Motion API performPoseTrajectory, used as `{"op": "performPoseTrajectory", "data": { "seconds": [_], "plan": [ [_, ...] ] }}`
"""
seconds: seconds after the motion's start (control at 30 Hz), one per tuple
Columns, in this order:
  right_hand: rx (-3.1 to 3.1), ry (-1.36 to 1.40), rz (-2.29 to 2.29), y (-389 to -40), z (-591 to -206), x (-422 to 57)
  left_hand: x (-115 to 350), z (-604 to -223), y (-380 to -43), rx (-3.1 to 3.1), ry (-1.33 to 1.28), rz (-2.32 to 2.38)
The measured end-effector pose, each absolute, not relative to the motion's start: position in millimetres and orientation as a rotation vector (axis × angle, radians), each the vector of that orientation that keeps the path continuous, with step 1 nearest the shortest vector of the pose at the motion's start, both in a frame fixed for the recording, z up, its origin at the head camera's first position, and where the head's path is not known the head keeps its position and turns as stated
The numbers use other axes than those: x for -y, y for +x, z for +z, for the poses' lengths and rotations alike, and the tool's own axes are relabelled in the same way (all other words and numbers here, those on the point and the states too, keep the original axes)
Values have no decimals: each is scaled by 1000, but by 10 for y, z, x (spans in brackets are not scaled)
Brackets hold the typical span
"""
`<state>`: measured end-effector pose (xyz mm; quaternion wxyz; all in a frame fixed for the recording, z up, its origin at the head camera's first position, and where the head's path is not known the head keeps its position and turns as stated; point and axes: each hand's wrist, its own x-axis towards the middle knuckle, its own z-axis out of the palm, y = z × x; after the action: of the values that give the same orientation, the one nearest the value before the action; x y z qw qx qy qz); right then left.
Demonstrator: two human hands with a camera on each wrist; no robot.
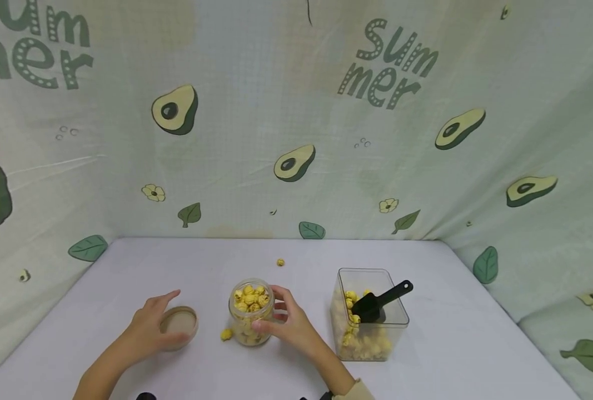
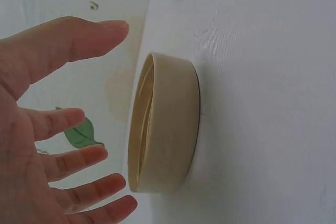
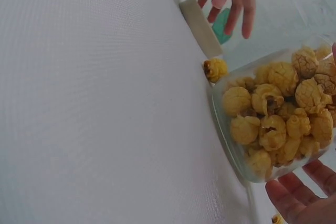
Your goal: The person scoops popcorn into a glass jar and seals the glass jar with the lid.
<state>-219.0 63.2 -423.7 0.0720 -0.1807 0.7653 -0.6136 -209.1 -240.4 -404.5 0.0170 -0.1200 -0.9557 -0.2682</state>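
My right hand [image 1: 295,329] holds a clear jar [image 1: 246,329] on the table, the thumb at its front and the fingers along its right side. Yellow popcorn [image 3: 273,129] fills the jar, whose mouth is uncovered. To the left, my left hand [image 1: 146,329] is spread around a round beige lid [image 1: 195,325]. That lid lies with its hollow side up, and in the left wrist view the thumb and fingers stand apart from its wall [image 2: 173,124]. One loose popcorn piece [image 1: 227,334] lies beside the jar's base.
A clear square tub [image 1: 366,344] partly filled with popcorn stands right of the jar. Inside it leans a black scoop [image 1: 371,306], its handle over the rim. Another popcorn piece [image 1: 280,262] lies farther back on the white table [image 1: 456,339]. A printed curtain [image 1: 236,122] surrounds the back and sides.
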Motion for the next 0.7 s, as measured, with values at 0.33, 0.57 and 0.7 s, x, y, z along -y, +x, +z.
{"op": "performPoseTrajectory", "data": {
  "seconds": [0.33, 0.57, 0.7],
  "plan": [
    [-2309, -544, -1844, -2192, -4243, -635, 2641, -4261, -2167, 3002, -467, -823],
    [-2323, -559, -1837, -2200, -4258, -624, 2753, -4367, -2179, 2998, -436, -874],
    [-2321, -556, -1835, -2189, -4239, -621, 2778, -4396, -2183, 2988, -448, -906]
  ]
}}
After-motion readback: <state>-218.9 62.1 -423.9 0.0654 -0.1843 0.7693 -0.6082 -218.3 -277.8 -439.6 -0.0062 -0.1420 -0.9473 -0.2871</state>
